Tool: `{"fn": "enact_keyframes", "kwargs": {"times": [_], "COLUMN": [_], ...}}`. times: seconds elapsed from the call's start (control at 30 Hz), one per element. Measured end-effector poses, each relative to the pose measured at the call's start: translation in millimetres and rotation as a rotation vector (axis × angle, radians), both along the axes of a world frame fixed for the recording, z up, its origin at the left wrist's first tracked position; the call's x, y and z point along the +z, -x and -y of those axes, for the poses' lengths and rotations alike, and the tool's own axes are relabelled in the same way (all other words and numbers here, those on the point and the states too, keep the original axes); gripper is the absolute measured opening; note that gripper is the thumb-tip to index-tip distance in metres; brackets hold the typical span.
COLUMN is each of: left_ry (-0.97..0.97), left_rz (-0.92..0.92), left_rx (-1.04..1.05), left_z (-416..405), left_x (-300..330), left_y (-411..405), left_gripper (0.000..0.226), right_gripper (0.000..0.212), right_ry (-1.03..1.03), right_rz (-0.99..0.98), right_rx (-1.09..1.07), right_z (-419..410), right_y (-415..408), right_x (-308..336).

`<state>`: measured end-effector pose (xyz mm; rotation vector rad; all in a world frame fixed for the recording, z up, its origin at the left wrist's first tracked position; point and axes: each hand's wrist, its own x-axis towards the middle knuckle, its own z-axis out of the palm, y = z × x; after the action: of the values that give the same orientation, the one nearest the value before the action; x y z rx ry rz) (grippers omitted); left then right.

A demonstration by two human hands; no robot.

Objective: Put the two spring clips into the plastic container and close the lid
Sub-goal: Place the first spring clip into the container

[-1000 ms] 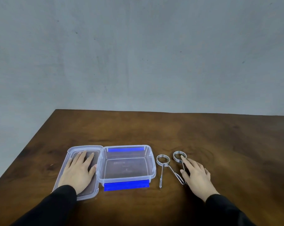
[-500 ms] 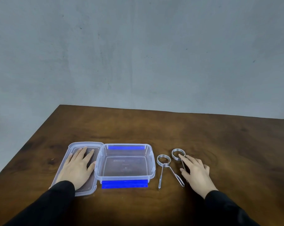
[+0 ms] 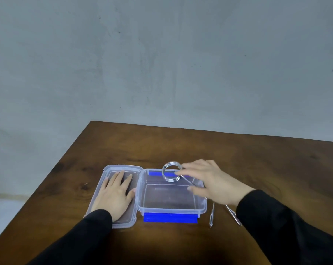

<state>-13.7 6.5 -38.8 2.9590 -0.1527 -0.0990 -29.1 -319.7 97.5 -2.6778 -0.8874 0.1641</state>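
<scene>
A clear plastic container with blue latches stands open on the table, nothing lying on its floor. Its lid lies flat to the left, and my left hand rests palm-down on it. My right hand hovers over the container's right side and holds one metal spring clip, whose coil hangs above the far rim. The second spring clip lies on the table right of the container, its coil hidden behind my right hand; only its two legs show.
The brown wooden table stretches back to a grey wall. Its left edge runs diagonally close to the lid. Black sleeves cover both forearms.
My right hand picked one spring clip up off the table and carried it left, over the container. The left hand stayed on the lid. The camera view shifted.
</scene>
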Motion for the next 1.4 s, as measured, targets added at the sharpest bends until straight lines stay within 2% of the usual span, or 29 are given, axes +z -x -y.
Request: {"fn": "enact_keyframes", "kwargs": {"times": [0.13, 0.37, 0.63, 0.83, 1.1, 1.23, 1.3, 1.4], "left_ry": [0.007, 0.012, -0.010, -0.020, -0.024, -0.023, -0.026, -0.019], "left_rz": [0.017, 0.032, 0.021, 0.035, 0.040, 0.033, 0.030, 0.029], "left_rx": [-0.017, -0.018, 0.004, -0.002, 0.005, 0.007, 0.004, -0.001], "left_z": [-3, -4, -3, -4, -3, -2, -3, -4], "left_x": [-3, -3, -6, -6, -6, -5, -5, -4], "left_y": [-2, -1, -3, -4, -3, -4, -4, -3], "left_gripper": [0.079, 0.091, 0.073, 0.090, 0.091, 0.086, 0.079, 0.070], "right_gripper": [0.044, 0.044, 0.045, 0.047, 0.048, 0.051, 0.052, 0.046], "right_ry": [0.142, 0.220, 0.228, 0.226, 0.229, 0.237, 0.202, 0.032], "right_rz": [-0.024, -0.081, -0.134, -0.152, -0.174, -0.163, -0.162, -0.097], "right_rx": [0.146, 0.179, 0.203, 0.209, 0.152, 0.139, 0.118, -0.011], "right_z": [-32, -54, -58, -60, -61, -60, -59, -46], "right_y": [-14, -27, -30, -31, -27, -25, -25, -22], "right_x": [-23, -51, -65, -67, -70, -72, -70, -54]}}
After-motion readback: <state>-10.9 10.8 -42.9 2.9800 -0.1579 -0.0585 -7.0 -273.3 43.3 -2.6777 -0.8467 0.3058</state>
